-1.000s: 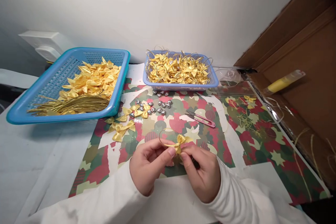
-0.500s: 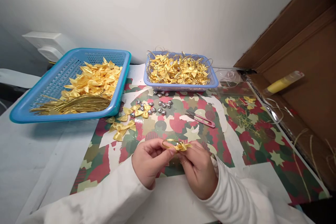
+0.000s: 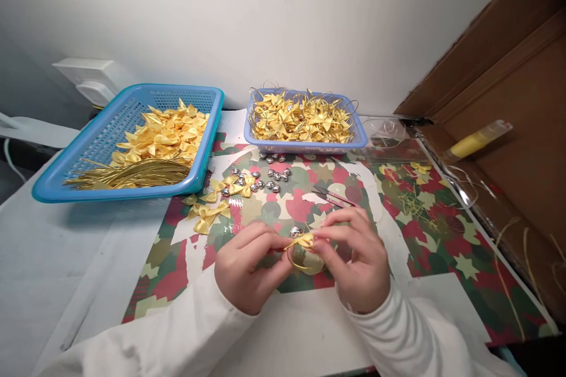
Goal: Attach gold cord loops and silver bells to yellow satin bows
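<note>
A person's two bare hands, in white sleeves, meet over a table covered with camouflage-patterned paper, holding a small yellow ribbon bow (image 3: 303, 240) between them near the front of the table. The left hand (image 3: 253, 268) pinches the bow's left end between thumb and fingers; the right hand (image 3: 359, 259) pinches its right side, thumb against fingertips. A silver bell (image 3: 296, 231) shows just beyond the bow, and a loop of thin gold cord (image 3: 289, 258) curves below it; how the knot or join is made is too small to tell. The bow looks light and soft, its satin probably a little slippery and easily creased, so a gentle pinch at the gathered middle likely suits it best. The cord seems springier and may hold a bend, while the bell looks hard, smooth and apt to roll. Beyond the hands lie loose silver bells (image 3: 277, 176), pink-handled snips (image 3: 338, 199) partly behind the right fingers, and, to the left, a few loose bows (image 3: 204, 222). Farther back stand two blue baskets (image 3: 110, 194) of yellow bows.
</note>
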Motion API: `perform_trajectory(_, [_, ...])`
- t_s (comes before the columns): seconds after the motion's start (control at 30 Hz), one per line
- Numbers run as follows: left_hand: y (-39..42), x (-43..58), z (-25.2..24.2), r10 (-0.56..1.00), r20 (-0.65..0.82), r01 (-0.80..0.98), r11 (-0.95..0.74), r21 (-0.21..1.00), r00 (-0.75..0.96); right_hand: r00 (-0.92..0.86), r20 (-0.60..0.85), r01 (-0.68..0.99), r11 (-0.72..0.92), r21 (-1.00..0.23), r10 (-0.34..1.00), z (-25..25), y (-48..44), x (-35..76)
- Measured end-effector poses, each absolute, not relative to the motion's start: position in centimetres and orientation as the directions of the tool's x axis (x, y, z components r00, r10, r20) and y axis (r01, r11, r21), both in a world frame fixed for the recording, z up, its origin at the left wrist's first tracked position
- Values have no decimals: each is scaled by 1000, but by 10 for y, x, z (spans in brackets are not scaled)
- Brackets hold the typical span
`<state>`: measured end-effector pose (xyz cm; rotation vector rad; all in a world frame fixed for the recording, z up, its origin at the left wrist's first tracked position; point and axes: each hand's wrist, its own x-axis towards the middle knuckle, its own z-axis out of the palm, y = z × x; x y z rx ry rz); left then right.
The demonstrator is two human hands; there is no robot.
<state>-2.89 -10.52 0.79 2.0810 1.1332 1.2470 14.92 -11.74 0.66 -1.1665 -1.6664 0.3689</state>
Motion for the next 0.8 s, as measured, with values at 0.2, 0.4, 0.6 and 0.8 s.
perform_trajectory(0.2, [-103, -30, 9, 686, 640, 509, -710, 486, 347, -156, 580, 563, 554, -613, 800, 13, -116, 143])
perform_trajectory(0.4, [-105, -30, 7, 680, 632, 512, -718, 471, 373, -179, 634, 528, 617, -584, 752, 10, -117, 145])
perform_trajectory(0.6, [-102, -32, -7, 808, 495, 577, -581, 574, 321, 149, 563, 77, 558, -826, 813, 12, -116, 150])
perform_trajectory(0.8, [-99, -30, -14, 861, 414, 634, -501, 589, 296, 522, 427, -152, 573, -806, 739, 30, -102, 179])
